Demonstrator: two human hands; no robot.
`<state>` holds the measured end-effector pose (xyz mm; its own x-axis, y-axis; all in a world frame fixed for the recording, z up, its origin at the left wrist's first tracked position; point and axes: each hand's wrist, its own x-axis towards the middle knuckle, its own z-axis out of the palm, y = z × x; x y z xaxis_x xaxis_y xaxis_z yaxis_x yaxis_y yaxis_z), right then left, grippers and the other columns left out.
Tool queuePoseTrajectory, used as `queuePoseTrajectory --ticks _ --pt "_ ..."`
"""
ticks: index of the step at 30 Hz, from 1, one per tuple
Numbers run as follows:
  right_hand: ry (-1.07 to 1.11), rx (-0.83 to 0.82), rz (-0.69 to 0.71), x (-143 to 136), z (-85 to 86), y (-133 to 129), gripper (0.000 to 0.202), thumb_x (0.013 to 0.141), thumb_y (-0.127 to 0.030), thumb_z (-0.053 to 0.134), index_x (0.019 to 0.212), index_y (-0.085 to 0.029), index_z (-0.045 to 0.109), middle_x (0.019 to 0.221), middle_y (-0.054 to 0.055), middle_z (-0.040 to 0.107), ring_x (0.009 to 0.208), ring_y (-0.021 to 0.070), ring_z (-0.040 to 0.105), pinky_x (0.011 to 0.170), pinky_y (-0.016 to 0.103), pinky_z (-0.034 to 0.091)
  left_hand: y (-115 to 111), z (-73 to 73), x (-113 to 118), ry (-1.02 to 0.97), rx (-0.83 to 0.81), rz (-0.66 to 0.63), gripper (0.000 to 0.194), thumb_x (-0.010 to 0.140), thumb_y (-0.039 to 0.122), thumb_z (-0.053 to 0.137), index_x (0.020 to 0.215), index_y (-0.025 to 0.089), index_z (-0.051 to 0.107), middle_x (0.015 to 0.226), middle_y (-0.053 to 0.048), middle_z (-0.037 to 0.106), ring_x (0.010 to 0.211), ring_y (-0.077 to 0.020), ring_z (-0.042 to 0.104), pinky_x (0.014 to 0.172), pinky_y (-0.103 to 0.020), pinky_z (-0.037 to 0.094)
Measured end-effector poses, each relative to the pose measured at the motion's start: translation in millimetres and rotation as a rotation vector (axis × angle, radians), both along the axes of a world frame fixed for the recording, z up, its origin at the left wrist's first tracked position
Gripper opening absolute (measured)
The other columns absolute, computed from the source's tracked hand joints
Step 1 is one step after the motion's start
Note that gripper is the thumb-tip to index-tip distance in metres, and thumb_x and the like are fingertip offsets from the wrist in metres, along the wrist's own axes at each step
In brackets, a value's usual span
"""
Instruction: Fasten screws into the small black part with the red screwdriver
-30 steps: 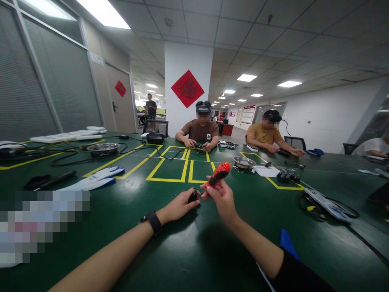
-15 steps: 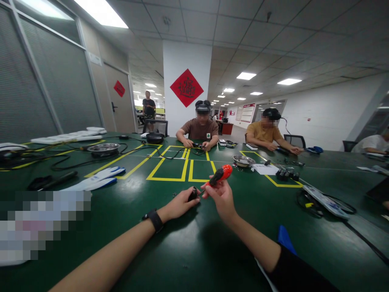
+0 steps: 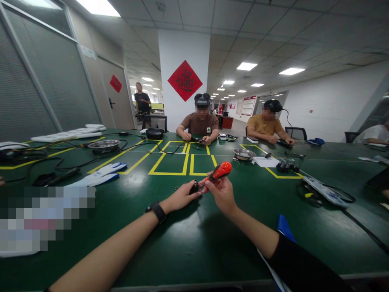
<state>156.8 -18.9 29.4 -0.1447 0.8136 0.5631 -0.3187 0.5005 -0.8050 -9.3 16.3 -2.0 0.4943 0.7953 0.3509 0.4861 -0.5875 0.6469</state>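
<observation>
My left hand is closed around a small black cylindrical part with a metallic end, held just above or on the green table. A red and black screwdriver is gripped in my right hand, its handle slanting up to the right. The shaft points down-left to the side of the black part; whether the tip touches it is hidden by my fingers. Tiny metal bits lie on the table just left of my left hand.
White-and-blue gloves lie at left, near black cables and a metal bowl. Another metal bowl, black parts and a power strip are at right. Two people wearing headsets sit across the green table.
The view has tilted and shifted slightly. Both hands stay together, with the screwdriver handle now leaning a little lower. The person at far right has drawn their hands closer together.
</observation>
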Motion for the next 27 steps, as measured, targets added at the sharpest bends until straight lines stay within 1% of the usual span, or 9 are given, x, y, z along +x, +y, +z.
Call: queuePoseTrajectory --ticks 5,13,21,26,27 --pt "-0.006 0.012 0.005 0.0 -2.3 1.2 0.023 0.076 -0.024 0.062 0.096 -0.02 0.051 0.076 -0.001 0.062 0.057 0.0104 0.06 0.06 0.027 0.051 -0.2 -0.8 -0.4 0.016 0.021 0.003 0.03 0.078 0.036 0.056 0.099 0.015 0.051 0.092 -0.003 0.059 0.081 -0.0169 0.053 0.077 -0.03 0.042" --pt "-0.002 0.002 -0.017 1.7 -1.3 1.8 0.025 0.075 -0.026 0.062 0.096 -0.019 0.05 0.073 -0.001 0.061 0.056 0.0102 0.058 0.059 0.027 0.051 0.1 -2.6 -1.1 0.03 0.016 0.014 0.031 0.079 0.037 0.054 0.1 0.015 0.051 0.092 -0.004 0.059 0.08 -0.0174 0.053 0.075 -0.031 0.042" --pt "0.0 0.003 -0.033 0.7 0.1 0.5 0.024 0.076 -0.027 0.062 0.096 -0.02 0.05 0.074 -0.001 0.062 0.056 0.0103 0.059 0.058 0.026 0.051 -1.8 3.0 1.2 -0.015 -0.048 -0.016 0.021 0.082 0.031 0.048 0.096 0.016 0.052 0.087 -0.002 0.059 0.077 -0.0153 0.052 0.075 -0.029 0.043" --pt "0.006 -0.047 -0.063 0.4 3.5 2.3 0.022 0.072 -0.03 0.066 0.081 -0.018 0.049 0.066 -0.001 0.063 0.048 0.011 0.057 0.05 0.025 0.049 -3.7 5.7 1.7 -0.039 -0.073 -0.033 0.023 0.082 0.031 0.047 0.099 0.016 0.052 0.087 -0.002 0.06 0.077 -0.0153 0.053 0.076 -0.029 0.044" --pt "0.012 -0.054 -0.074 0.8 4.0 3.0 0.023 0.071 -0.03 0.066 0.081 -0.018 0.049 0.066 -0.001 0.064 0.048 0.0109 0.057 0.049 0.024 0.049 -3.7 5.7 1.5 -0.044 -0.075 -0.039 0.023 0.082 0.03 0.047 0.1 0.016 0.052 0.088 -0.002 0.06 0.078 -0.0155 0.053 0.076 -0.029 0.043"
